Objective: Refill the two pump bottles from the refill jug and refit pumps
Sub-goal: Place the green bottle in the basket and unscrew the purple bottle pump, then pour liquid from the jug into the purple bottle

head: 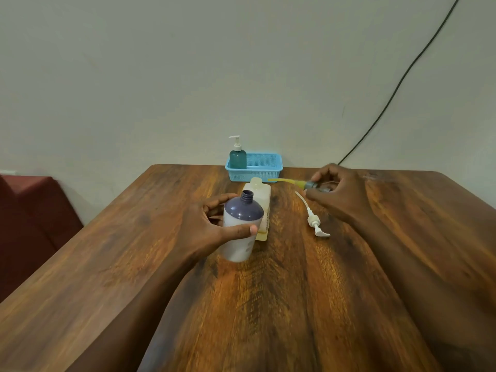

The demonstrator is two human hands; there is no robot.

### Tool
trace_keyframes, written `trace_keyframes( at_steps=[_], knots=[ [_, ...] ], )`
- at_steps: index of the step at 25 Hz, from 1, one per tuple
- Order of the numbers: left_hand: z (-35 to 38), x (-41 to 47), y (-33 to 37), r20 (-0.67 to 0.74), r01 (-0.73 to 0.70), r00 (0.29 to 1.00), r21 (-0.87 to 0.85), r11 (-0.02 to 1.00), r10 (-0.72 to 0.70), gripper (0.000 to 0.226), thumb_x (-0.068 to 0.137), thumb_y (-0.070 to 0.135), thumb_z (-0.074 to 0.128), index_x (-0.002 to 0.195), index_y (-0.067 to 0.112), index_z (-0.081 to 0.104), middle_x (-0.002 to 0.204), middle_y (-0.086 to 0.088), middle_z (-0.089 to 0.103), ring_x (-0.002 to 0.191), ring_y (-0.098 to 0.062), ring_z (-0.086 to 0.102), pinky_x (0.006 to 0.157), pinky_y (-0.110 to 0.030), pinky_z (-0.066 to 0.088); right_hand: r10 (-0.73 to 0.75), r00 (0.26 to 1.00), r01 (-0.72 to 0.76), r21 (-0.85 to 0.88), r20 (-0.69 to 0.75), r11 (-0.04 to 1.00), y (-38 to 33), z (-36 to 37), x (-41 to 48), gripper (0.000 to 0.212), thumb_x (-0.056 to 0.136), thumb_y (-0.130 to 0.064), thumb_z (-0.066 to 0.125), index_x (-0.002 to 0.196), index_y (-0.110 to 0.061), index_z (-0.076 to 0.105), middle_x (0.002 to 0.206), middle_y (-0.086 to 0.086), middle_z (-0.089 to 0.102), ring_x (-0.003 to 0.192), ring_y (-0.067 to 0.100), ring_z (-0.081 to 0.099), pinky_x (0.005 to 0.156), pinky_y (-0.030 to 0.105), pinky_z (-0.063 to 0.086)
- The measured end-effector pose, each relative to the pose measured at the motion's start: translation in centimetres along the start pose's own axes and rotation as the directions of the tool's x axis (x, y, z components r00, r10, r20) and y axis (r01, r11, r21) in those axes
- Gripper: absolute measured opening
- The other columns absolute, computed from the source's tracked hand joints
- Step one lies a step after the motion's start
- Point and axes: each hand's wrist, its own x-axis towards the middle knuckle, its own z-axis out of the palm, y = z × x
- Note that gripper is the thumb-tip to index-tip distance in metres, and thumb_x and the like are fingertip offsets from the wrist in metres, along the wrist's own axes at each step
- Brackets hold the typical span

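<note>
At the left, a dark red upholstered seat [32,210] is seen beside the left edge of the brown wooden surface [268,304]. Towards the middle of the surface, a white plastic bottle with a purple shoulder and open neck [243,226] is clasped by the left hand [212,229], its grip wrapped around the body with the thumb across the front; the bottle is tilted slightly and held steady, probably so that it can take liquid through the uncapped neck. Directly behind it and touching or nearly touching it, a pale yellowish translucent refill jug [259,202] is stood, close enough for pouring. At the far edge, a teal pump bottle with a white pump fitted [237,157] is stood in the left end of a light blue perforated plastic basket [257,169], apparently set aside. Right of the centre, a white pump head with its dip tube [314,217] is laid flat on the surface, kept clear of the open bottle. Further right, a grey pump collar with a yellow-stained tube [298,183] is pinched in the closed grip of the right hand [338,191], low over the surface, the tube pointed towards the jug. A black cable [397,84] is run down the wall behind.
</note>
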Motion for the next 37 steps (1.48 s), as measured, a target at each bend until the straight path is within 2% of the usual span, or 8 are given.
trace_keyframes(
  at_steps=[6, 11, 16, 20, 24, 28, 32, 37],
  knots=[
    [0.4, -0.4, -0.3, 0.001, -0.012, 1.000, 0.014, 1.000, 0.012, 0.072, 0.052, 0.059, 0.091, 0.118, 0.049, 0.065, 0.113, 0.032, 0.074, 0.108, 0.003, 0.071, 0.082, -0.012, 0.056, 0.153, 0.987, -0.142, -0.185, 0.048, 0.972, 5.4, 4.8, -2.6, 0.021, 0.076, -0.024, 0.084, 0.084, -0.021, 0.065, 0.079, -0.005, 0.066, 0.069, 0.010, 0.063, 0.057, 0.019, 0.046],
    [0.2, -0.6, -1.3, -0.026, -0.010, 1.000, 0.025, 1.000, 0.011, 0.077, 0.050, 0.063, 0.091, 0.121, 0.050, 0.064, 0.113, 0.035, 0.073, 0.110, 0.004, 0.070, 0.082, -0.011, 0.056, 0.246, 0.959, -0.192, -0.316, 0.141, 0.929, 6.9, 6.3, -3.3, 0.020, 0.076, -0.027, 0.080, 0.087, -0.025, 0.064, 0.077, -0.005, 0.067, 0.072, 0.014, 0.066, 0.067, 0.037, 0.061],
    [-0.3, -0.7, -1.8, -0.036, -0.024, 0.999, 0.028, 0.999, 0.025, 0.077, 0.050, 0.060, 0.092, 0.121, 0.049, 0.064, 0.114, 0.032, 0.074, 0.109, 0.004, 0.070, 0.083, -0.011, 0.056, 0.298, 0.933, -0.196, -0.413, 0.200, 0.889, 6.7, 6.6, -3.2, 0.029, 0.078, -0.035, 0.082, 0.096, -0.018, 0.068, 0.072, -0.003, 0.070, 0.068, 0.013, 0.068, 0.071, 0.036, 0.062],
    [-0.6, -0.7, -2.5, -0.045, -0.019, 0.999, 0.034, 0.999, 0.021, 0.077, 0.051, 0.057, 0.093, 0.122, 0.047, 0.064, 0.112, 0.035, 0.073, 0.109, 0.006, 0.070, 0.082, -0.010, 0.055, 0.336, 0.921, -0.251, -0.360, 0.197, 0.899, 5.4, 6.3, -2.6, 0.043, 0.077, -0.044, 0.085, 0.107, -0.019, 0.066, 0.091, -0.005, 0.071, 0.082, 0.010, 0.068, 0.070, 0.030, 0.058],
    [-1.5, -0.6, -3.6, -0.078, 0.011, 0.997, 0.052, 0.999, -0.007, 0.075, 0.053, 0.051, 0.099, 0.118, 0.049, 0.061, 0.103, 0.037, 0.073, 0.106, 0.013, 0.067, 0.080, -0.007, 0.053, 0.150, 0.910, -0.186, 0.059, 0.388, 0.981, 3.0, 5.2, -0.3, 0.074, 0.076, -0.036, 0.088, 0.140, -0.024, 0.053, 0.140, -0.004, 0.058, 0.126, 0.011, 0.055, 0.088, 0.018, 0.046],
    [-2.0, -0.3, -4.5, -0.128, 0.024, 0.992, 0.056, 0.998, -0.017, 0.081, 0.049, 0.063, 0.090, 0.122, 0.043, 0.064, 0.113, 0.027, 0.072, 0.107, 0.010, 0.068, 0.081, -0.008, 0.055, 0.101, 0.869, -0.196, 0.150, 0.485, 0.969, 1.7, 8.0, 1.2, 0.118, 0.056, -0.064, 0.090, 0.154, -0.036, 0.030, 0.159, -0.002, 0.042, 0.142, 0.016, 0.044, 0.113, 0.040, 0.043],
    [-2.3, 0.2, -5.6, -0.159, 0.038, 0.987, 0.059, 0.998, -0.029, 0.089, 0.052, 0.063, 0.090, 0.131, 0.031, 0.066, 0.119, 0.021, 0.074, 0.110, 0.006, 0.069, 0.087, -0.013, 0.058, 0.033, 0.890, -0.112, 0.149, 0.454, 0.982, 1.0, 11.4, 1.2, 0.113, 0.054, -0.061, 0.093, 0.148, -0.041, 0.034, 0.143, -0.006, 0.052, 0.124, 0.016, 0.058, 0.097, 0.037, 0.057],
    [-3.0, 1.0, -6.3, -0.216, 0.041, 0.976, 0.086, 0.995, -0.022, 0.097, 0.052, 0.064, 0.091, 0.136, 0.024, 0.067, 0.124, 0.012, 0.075, 0.111, 0.002, 0.071, 0.091, -0.024, 0.062, -0.048, 0.979, 0.037, 0.061, 0.200, 0.997, 0.1, 12.7, 0.9, 0.081, 0.055, -0.044, 0.098, 0.125, -0.031, 0.060, 0.113, -0.016, 0.062, 0.101, 0.008, 0.062, 0.084, 0.026, 0.059]
  ],
)
